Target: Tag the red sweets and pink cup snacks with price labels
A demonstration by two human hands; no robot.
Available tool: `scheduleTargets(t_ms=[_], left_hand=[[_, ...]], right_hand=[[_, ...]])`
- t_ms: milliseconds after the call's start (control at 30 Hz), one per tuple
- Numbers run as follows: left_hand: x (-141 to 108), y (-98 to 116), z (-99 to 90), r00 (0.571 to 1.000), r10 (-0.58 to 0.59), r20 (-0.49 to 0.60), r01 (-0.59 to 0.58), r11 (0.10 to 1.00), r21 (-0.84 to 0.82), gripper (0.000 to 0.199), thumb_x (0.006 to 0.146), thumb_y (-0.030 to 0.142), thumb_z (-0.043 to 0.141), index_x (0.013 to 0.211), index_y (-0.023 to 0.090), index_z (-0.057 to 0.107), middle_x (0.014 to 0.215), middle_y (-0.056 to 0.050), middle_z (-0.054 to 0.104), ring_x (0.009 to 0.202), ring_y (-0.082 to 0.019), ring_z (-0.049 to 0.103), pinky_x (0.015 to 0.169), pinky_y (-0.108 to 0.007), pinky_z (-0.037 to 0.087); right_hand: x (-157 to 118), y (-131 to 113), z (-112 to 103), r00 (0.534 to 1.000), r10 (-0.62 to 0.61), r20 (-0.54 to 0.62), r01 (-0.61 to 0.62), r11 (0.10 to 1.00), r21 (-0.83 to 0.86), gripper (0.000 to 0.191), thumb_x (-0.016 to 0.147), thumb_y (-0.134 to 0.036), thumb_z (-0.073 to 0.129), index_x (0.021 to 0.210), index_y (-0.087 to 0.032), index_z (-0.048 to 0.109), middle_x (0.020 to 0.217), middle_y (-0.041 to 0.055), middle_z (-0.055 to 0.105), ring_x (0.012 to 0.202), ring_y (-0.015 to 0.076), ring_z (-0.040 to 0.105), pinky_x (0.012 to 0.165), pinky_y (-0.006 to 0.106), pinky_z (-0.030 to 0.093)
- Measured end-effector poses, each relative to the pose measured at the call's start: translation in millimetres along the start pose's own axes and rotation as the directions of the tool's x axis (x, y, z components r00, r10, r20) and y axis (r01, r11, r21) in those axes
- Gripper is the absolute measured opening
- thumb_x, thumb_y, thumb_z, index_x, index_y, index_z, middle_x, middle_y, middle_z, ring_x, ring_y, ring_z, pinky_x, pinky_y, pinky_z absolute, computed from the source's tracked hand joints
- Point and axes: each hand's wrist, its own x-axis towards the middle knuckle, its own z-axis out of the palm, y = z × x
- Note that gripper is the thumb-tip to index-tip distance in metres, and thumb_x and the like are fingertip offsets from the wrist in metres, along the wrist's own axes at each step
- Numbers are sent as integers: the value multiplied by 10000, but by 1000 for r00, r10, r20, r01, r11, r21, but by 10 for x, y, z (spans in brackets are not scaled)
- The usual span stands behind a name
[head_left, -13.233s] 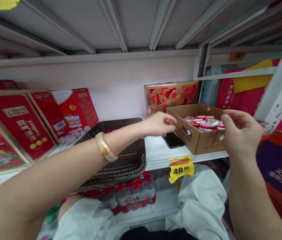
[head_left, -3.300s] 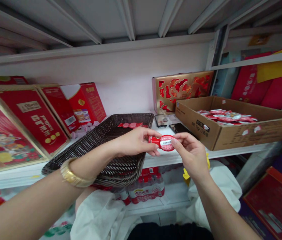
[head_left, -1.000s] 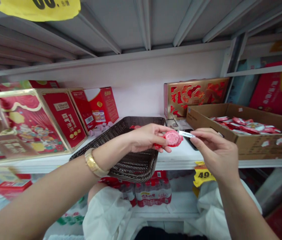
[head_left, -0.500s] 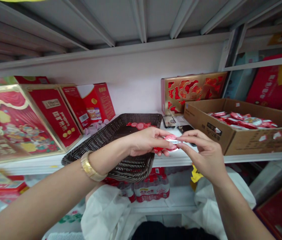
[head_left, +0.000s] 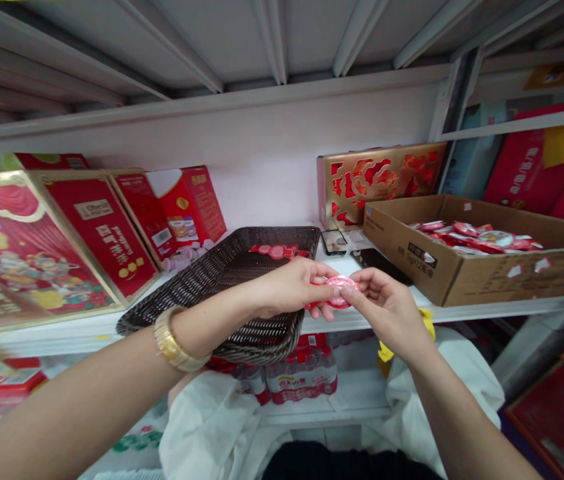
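A small round red packet [head_left: 338, 289] with a pale, shiny face is between my two hands. My left hand [head_left: 298, 288], a gold watch-like band on its wrist, grips it from the left with thumb and fingers closed. My right hand [head_left: 387, 308] has its thumb pressed on the packet's face and its fingers curled behind the edge. Just beyond my left forearm lies a dark brown woven basket [head_left: 202, 283], partly covered by that arm. Several red round-faced packets [head_left: 277, 251] lie in its far end.
A cardboard box [head_left: 412, 267] of red-and-white packets stands on the shelf at right. Behind it leans a gold-and-red gift box [head_left: 382, 180]. A dark phone-like object [head_left: 379, 261] lies near my right hand. Red boxes [head_left: 112, 233] stand at left; bottled water [head_left: 302, 381] sits below.
My right thumb has moved onto the packet's face, where a white barcode label showed before. The packet's pale round face now turns up. The view has shifted slightly.
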Motion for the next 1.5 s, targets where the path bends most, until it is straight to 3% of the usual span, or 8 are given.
scheduleTargets(t_ms=[400,600,733,1000,1100,1267,1400,1500], left_hand=[[-18,31,-2,999,-43,-11,42,997,-64,180,799,271,677,915,136,646,769,-34,696,602,-98,643,636,-252,489],[-32,53,-11,1000,-23,14,25,993,-119,210,775,305,711,885,131,669,727,-31,691,621,-107,651,632,-241,476],[-39,66,1,999,-52,7,53,987,-152,195,754,276,725,866,125,670,707,-25,687,601,-102,647,617,-234,474],[-51,125,13,998,-48,-27,46,997,-67,345,749,316,722,1038,135,667,872,-77,715,702,-139,666,680,-279,518],[-66,183,15,996,-49,-77,47,998,-37,490,740,352,720,1176,159,608,1036,-114,707,778,-174,678,700,-314,530],[-62,254,13,982,-33,-188,52,994,94,475,769,437,667,1154,163,618,1079,-119,702,813,-199,679,715,-330,530],[-103,380,47,961,54,-270,-5,984,181,461,740,462,683,1110,189,657,1051,-105,712,787,-211,678,693,-329,537],[-252,500,78,936,97,-339,-27,978,206,450,679,445,735,1066,219,696,1028,-96,721,771,-224,671,701,-339,551]], right_hand=[[9,-25,-10,1000,8,-15,-6,997,81,314,760,-472,713,825,-169,665,737,51,698,624,144,622,581,255,514],[6,-84,-40,999,-7,-51,10,997,71,335,802,-502,647,796,-169,692,600,5,611,541,115,541,519,231,471],[13,-92,-8,999,28,-39,-23,992,125,296,735,-452,732,826,-174,682,703,32,684,593,129,604,557,239,502],[-25,-116,-21,994,23,-106,-6,989,149,294,748,-453,712,818,-172,661,675,31,686,573,128,608,556,248,510],[28,-179,-284,961,-72,-267,90,994,55,283,757,-442,710,845,-175,674,677,25,687,570,125,604,551,246,510],[394,-336,-1154,805,-305,-509,168,940,-297,353,738,-484,706,879,-160,695,792,71,725,625,164,638,591,293,527],[598,-438,-1846,731,-458,-506,-55,700,-712,414,734,-460,699,998,-142,709,797,97,730,718,224,670,712,365,535],[474,-442,-2105,722,-534,-440,-106,542,-833,326,800,-435,623,950,-162,720,839,102,735,735,228,671,742,372,522]])
